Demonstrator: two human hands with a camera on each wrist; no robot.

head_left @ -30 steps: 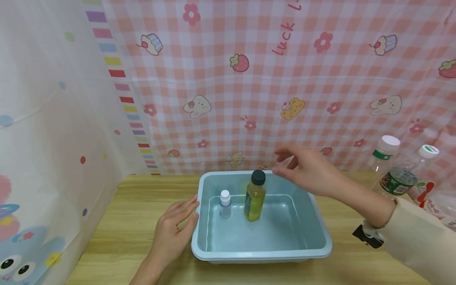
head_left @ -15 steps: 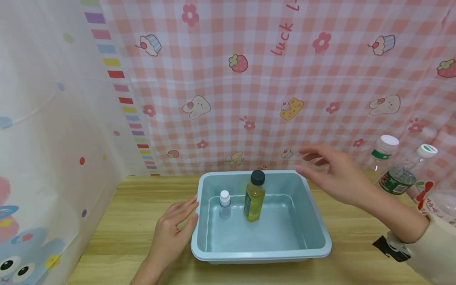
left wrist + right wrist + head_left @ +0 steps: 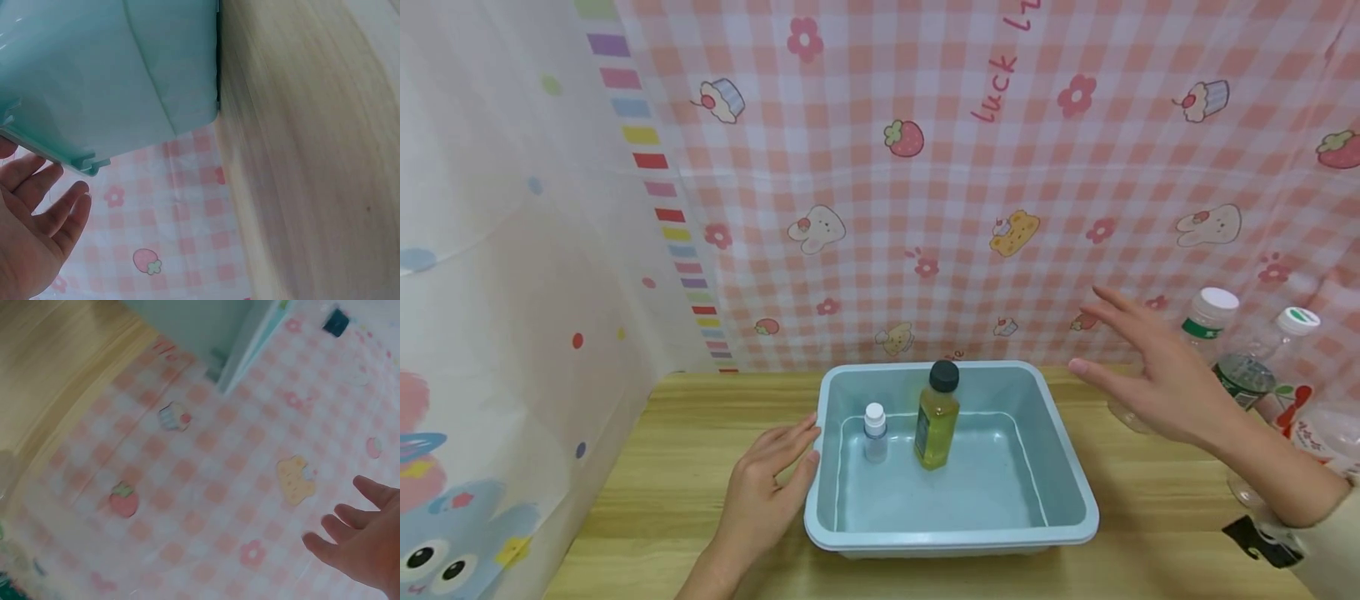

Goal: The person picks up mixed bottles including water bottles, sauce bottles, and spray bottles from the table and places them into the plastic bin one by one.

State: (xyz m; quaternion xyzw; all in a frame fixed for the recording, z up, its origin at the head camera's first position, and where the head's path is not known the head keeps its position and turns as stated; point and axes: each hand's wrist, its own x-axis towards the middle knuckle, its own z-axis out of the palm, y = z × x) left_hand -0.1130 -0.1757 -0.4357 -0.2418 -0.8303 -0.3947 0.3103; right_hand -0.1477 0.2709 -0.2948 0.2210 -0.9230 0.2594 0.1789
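Observation:
A light blue plastic basin [image 3: 955, 538] stands on the wooden table. Inside it, a small clear bottle with a white cap [image 3: 876, 433] and a larger bottle of yellow-green liquid with a dark cap [image 3: 937, 417] both stand upright. My left hand [image 3: 769, 483] rests against the basin's left rim, fingers fairly straight; the left wrist view shows its fingertips at the rim [image 3: 47, 156]. To the right of the basin, my right hand [image 3: 1165, 375] is in the air with spread fingers, holding nothing. It overlaps the clear bottles behind it in the head view; whether it touches them is hard to tell.
At the right stand a clear bottle with a white cap [image 3: 1216, 308], another with a green-marked cap [image 3: 1298, 321], and a bottle with a red-and-white label [image 3: 1311, 433]. A pink checked cloth [image 3: 925, 192] hangs behind the wooden table [image 3: 647, 483].
My right hand has moved right, from above the basin's back right corner to in front of the clear bottles, and its fingers have spread. The left hand and the bottles in the basin stay put.

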